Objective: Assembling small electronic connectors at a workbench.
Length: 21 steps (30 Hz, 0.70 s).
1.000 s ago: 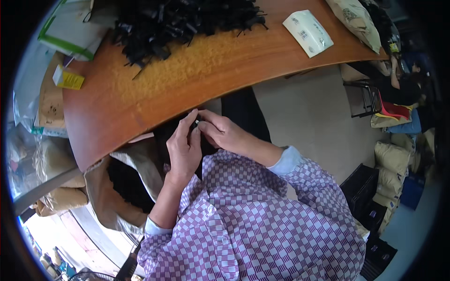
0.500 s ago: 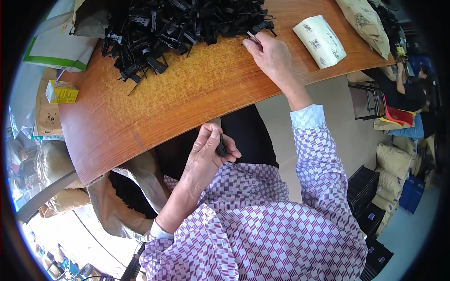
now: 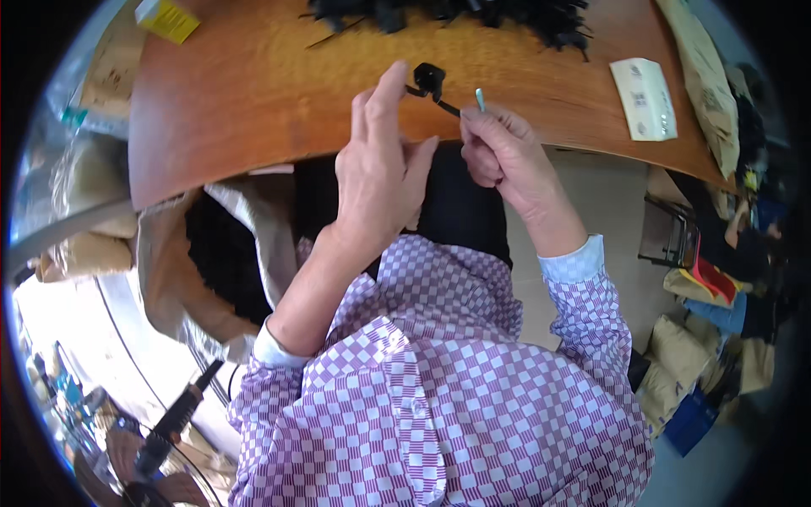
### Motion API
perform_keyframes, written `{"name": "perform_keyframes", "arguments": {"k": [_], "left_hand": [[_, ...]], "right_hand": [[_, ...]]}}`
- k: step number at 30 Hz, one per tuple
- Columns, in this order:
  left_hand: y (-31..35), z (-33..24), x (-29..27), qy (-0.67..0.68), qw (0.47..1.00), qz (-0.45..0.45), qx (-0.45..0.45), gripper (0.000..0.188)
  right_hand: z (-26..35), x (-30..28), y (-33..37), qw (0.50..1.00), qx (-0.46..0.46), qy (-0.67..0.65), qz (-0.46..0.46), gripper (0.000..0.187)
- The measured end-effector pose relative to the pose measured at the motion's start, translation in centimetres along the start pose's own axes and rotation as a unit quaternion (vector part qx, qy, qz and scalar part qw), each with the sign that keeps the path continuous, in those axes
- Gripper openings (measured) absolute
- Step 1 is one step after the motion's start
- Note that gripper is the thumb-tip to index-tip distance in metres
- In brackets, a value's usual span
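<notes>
Just above the table's near edge, a small black plastic part hangs at the end of a thin black strip. My right hand pinches the other end of that strip. A slim tool with a pale, blade-like tip sticks up from the same fist; its handle is hidden by my fingers. My left hand is open, fingers stretched up and thumb apart. Its index finger is beside the black part; whether they touch I cannot tell. Beyond both hands a pile of black plastic parts lies on the wooden table.
A white printed packet lies at the table's right, near a brown paper sack. At the far left is a yellow box. An open sack of black pieces stands below the table's left side. Another person sits at far right.
My right hand has come back from the pile toward my left hand and now holds the black part by its strip. My left hand has opened and risen. The view has tilted downward.
</notes>
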State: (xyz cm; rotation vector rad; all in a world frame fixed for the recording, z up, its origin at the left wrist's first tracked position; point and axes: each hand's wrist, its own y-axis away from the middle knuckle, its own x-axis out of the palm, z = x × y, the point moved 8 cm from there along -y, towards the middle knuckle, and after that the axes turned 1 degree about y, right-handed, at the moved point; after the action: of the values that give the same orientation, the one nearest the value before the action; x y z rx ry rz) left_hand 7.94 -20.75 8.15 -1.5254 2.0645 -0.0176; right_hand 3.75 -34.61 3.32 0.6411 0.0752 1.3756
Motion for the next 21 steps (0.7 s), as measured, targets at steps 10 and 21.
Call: {"name": "perform_keyframes", "arguments": {"k": [10, 21], "left_hand": [[4.4, 2.5, -3.2, -0.008, 0.999, 0.037, -0.032, 0.053], [7.7, 3.6, -3.2, 0.274, 0.952, 0.024, -0.137, 0.041]], "right_hand": [[-4.4, 6.2, 2.0, 0.987, 0.079, -0.004, 0.139, 0.030], [-3.3, 7.8, 3.6, 0.976, -0.129, 0.158, 0.076, 0.038]]}}
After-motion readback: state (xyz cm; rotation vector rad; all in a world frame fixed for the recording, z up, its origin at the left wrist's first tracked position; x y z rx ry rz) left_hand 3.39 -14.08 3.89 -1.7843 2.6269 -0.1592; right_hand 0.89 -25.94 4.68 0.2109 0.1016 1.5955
